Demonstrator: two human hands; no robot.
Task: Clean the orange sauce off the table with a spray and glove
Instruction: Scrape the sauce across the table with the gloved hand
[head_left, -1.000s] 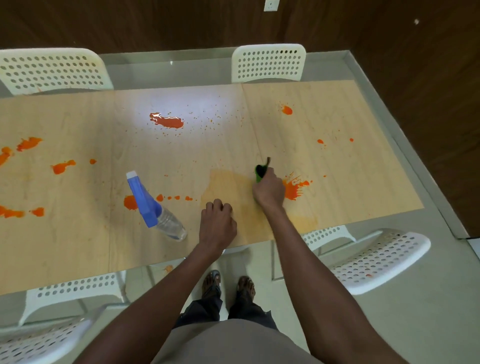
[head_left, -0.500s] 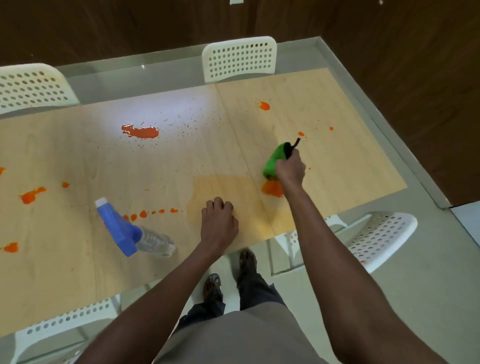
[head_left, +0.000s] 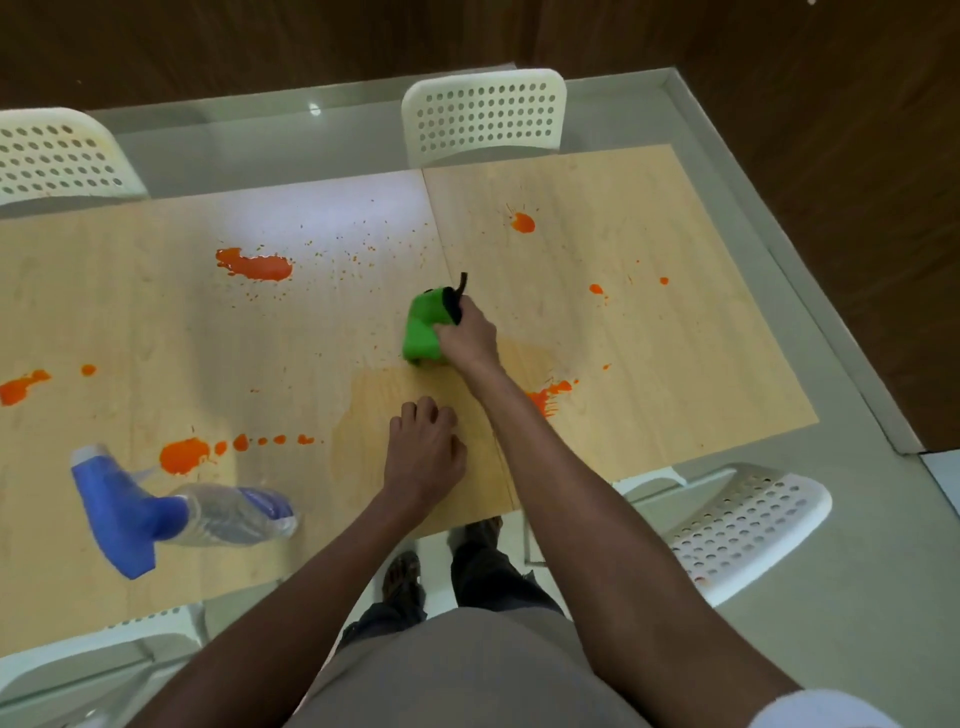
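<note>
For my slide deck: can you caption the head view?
Right hand wipes green glove over sauce-spattered table; left hand braces; spray bottle lies idle.

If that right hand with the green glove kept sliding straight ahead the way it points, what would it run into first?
The right hand points up and slightly left across the table, pushing the glove. Ahead looks like bare wood with tiny orange specks, then the table's far edge and the white chair. No big splat lies in that line, as far as I can judge.
</note>
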